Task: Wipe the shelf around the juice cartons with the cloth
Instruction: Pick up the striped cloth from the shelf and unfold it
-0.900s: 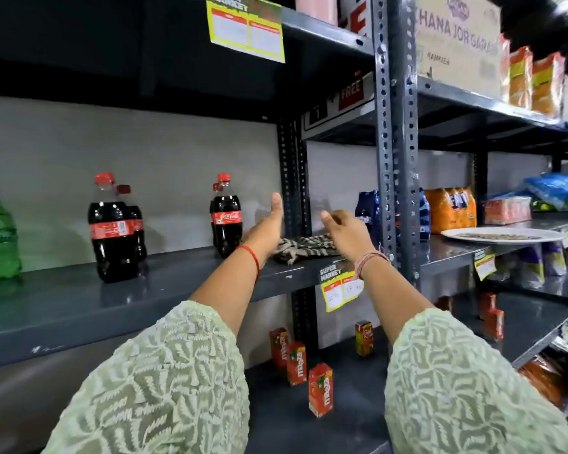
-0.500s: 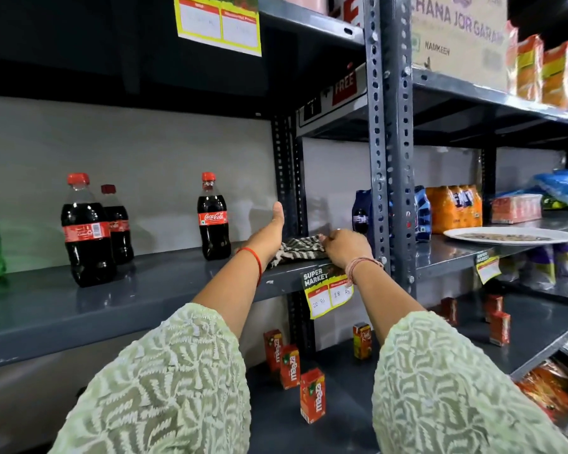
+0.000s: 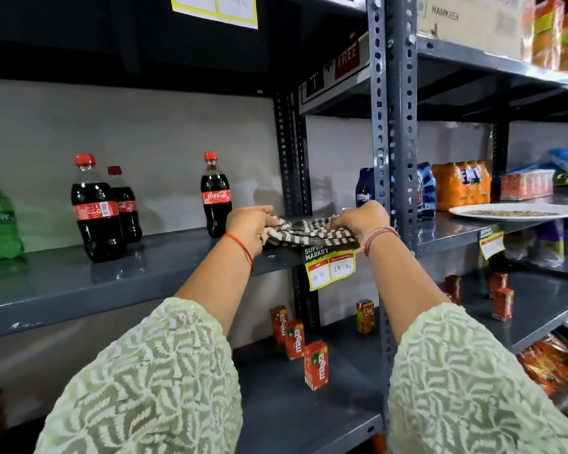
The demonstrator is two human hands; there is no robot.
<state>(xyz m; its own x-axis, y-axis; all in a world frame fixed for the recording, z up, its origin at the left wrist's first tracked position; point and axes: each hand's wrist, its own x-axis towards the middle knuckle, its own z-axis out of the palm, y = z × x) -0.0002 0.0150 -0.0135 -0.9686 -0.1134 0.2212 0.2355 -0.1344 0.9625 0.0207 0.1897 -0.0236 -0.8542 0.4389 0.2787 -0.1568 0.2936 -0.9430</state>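
While the juice cartons (image 3: 315, 365) waited unwiped on the lower shelf (image 3: 309, 417) nearest the camera, both hands had just closed on the striped cloth (image 3: 304, 232) lying on the shelf above. Left hand (image 3: 248, 224) and right hand (image 3: 361, 221), open moments earlier, now pinched its ends, so wiping could probably begin once it came down.

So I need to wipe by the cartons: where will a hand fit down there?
Bare shelf lies between the three Maaza cartons and the lone carton, and in front of them. The three stand close together: tight there.
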